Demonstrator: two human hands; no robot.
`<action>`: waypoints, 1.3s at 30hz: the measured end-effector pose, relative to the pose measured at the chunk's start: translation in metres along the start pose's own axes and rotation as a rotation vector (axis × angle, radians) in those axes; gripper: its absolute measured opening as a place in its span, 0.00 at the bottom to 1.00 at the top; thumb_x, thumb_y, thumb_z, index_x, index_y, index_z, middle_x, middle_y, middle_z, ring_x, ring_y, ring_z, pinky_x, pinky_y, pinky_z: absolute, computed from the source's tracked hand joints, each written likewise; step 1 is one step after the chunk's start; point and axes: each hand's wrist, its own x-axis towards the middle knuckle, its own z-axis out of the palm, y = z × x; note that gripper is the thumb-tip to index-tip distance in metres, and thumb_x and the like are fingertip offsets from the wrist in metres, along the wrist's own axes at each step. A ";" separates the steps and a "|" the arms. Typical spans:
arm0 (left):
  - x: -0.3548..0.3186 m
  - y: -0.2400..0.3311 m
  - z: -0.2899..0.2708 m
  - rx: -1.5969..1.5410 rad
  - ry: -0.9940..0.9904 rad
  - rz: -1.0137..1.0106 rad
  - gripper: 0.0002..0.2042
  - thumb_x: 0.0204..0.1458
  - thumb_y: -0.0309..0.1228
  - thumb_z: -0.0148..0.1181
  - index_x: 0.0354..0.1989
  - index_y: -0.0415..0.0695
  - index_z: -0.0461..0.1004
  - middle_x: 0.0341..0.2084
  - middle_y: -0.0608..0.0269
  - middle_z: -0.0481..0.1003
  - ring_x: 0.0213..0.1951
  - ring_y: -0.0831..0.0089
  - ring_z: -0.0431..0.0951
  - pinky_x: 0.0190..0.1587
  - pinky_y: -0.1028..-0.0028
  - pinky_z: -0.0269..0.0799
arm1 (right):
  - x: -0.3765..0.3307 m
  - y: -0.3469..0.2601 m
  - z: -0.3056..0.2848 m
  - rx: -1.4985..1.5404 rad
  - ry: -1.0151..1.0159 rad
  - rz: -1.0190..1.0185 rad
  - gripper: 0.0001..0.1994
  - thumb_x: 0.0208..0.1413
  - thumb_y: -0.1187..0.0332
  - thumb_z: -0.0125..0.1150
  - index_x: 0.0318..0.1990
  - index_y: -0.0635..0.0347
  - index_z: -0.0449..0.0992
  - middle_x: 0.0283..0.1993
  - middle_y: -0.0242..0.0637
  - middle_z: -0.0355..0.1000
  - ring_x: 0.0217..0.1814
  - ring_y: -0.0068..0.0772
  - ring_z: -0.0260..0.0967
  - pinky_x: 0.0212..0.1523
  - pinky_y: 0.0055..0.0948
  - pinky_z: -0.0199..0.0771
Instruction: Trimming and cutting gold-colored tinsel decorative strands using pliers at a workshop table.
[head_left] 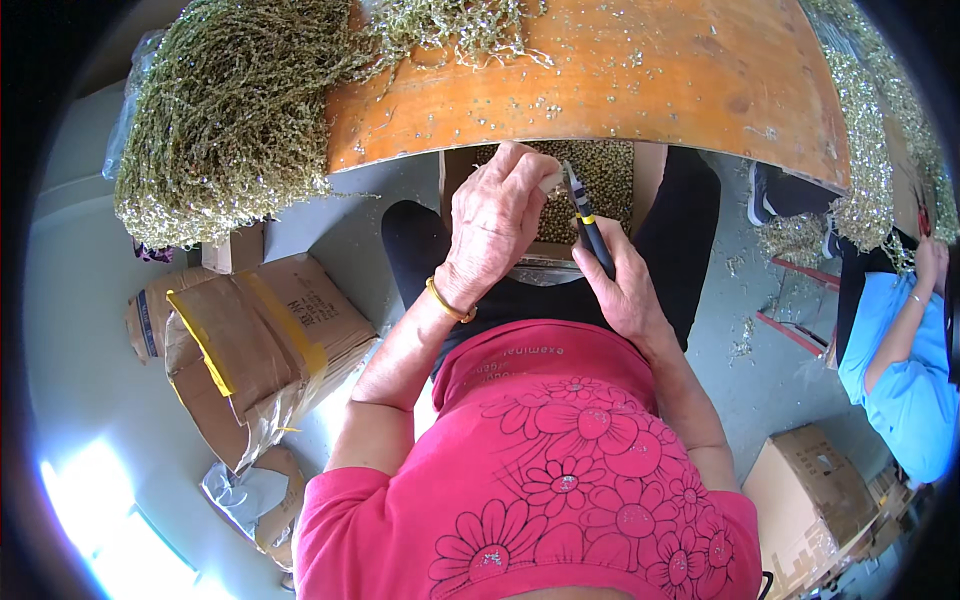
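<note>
My left hand (pixel 497 215) is closed around a small pale piece at its fingertips, just under the edge of the orange wooden table (pixel 650 80). My right hand (pixel 618 285) grips black-and-yellow handled snips (pixel 588 222) whose blades point up toward that piece. Below both hands, on my lap, sits a cardboard box (pixel 648 175) filled with small greenish-yellow buds (pixel 600 180). A gold bangle is on my left wrist.
A big heap of dried green-yellow sprigs (pixel 230 110) lies over the table's left end, with more sprigs (pixel 870 130) along its right edge. Torn cardboard boxes (pixel 250 350) lie on the floor at left, another box (pixel 805 495) at right. A person in blue (pixel 900 370) sits at right.
</note>
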 end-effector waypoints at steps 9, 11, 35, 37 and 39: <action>0.000 -0.011 0.001 -0.185 0.007 -0.158 0.06 0.46 0.22 0.52 0.33 0.42 0.69 0.26 0.63 0.68 0.26 0.71 0.70 0.28 0.75 0.66 | 0.009 0.014 -0.010 0.687 0.184 0.288 0.16 0.59 0.58 0.41 0.47 0.60 0.62 0.27 0.31 0.64 0.24 0.18 0.61 0.23 0.17 0.62; -0.002 -0.012 -0.004 -0.499 -0.130 -0.382 0.10 0.52 0.24 0.49 0.43 0.40 0.68 0.29 0.69 0.70 0.22 0.88 0.62 0.24 0.84 0.61 | 0.013 0.021 -0.024 0.842 0.215 0.263 0.18 0.59 0.58 0.41 0.49 0.62 0.61 0.32 0.34 0.64 0.30 0.21 0.63 0.28 0.22 0.65; 0.009 0.000 -0.029 -1.031 -0.048 -0.772 0.08 0.53 0.30 0.51 0.38 0.41 0.71 0.25 0.67 0.73 0.17 0.91 0.59 0.16 0.90 0.50 | 0.070 -0.025 0.011 0.553 0.226 -0.062 0.13 0.52 0.75 0.54 0.45 0.60 0.66 0.34 0.27 0.65 0.35 0.15 0.63 0.38 0.16 0.63; 0.007 -0.003 -0.033 -0.976 -0.028 -0.790 0.08 0.53 0.30 0.51 0.39 0.41 0.71 0.25 0.67 0.73 0.17 0.91 0.59 0.16 0.90 0.51 | 0.072 -0.015 0.004 0.589 0.341 -0.069 0.13 0.52 0.74 0.53 0.46 0.60 0.66 0.35 0.27 0.66 0.35 0.17 0.65 0.37 0.19 0.66; 0.005 -0.010 -0.036 -0.940 -0.018 -0.792 0.10 0.53 0.33 0.52 0.40 0.42 0.71 0.23 0.70 0.73 0.17 0.92 0.59 0.18 0.90 0.53 | 0.076 -0.008 -0.008 0.668 0.489 -0.080 0.14 0.51 0.75 0.53 0.47 0.63 0.65 0.35 0.31 0.66 0.35 0.21 0.66 0.36 0.21 0.67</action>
